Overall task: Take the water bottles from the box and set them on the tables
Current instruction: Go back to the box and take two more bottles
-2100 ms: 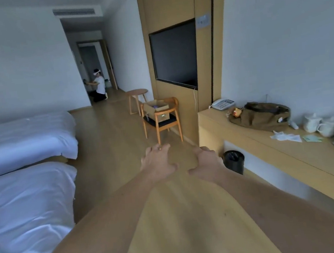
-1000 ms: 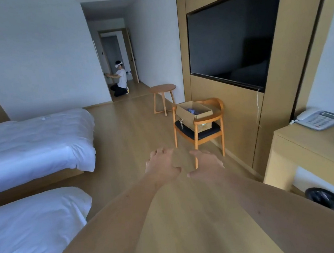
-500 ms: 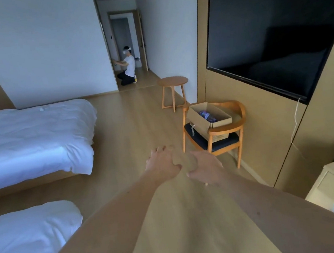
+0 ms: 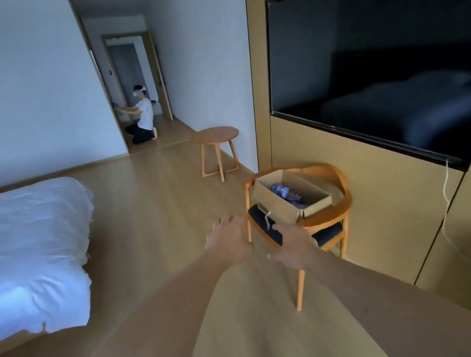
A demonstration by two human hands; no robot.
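A: Bottle count in the box point(image 4: 278, 202)?
B: One bottle point(image 4: 282, 190) is clear, purple label, lying on its side. More purple just right of it, too blurred to count. The box is cardboard, open on top, one only.

A: Where does it sit?
B: On the dark seat pad of a wooden armchair point(image 4: 332, 214), one chair, close to the tan wall panel under a dark TV point(image 4: 377, 68). A thin cord point(image 4: 446, 213) hangs below the TV's lower right corner.

A: Tables?
B: One small round wooden table point(image 4: 215, 136), farther back by the white wall, well apart from the chair.

A: Rest of the room?
B: Light wood floor point(image 4: 150, 217). One bed point(image 4: 28, 249) with white covers on the left. A second person point(image 4: 142, 115) kneels in the far doorway, arms reaching to the door frame.

A: Hands?
B: Both arms stretched forward, backs of the hands up. Left hand point(image 4: 229, 242) is over the floor just left of the chair, fingers loose and close together, holding nothing. Right hand point(image 4: 293, 245) is in front of the chair's near edge, below the box, thumb out to the side, fingers slack, holding nothing. Cannot tell if it touches the chair.
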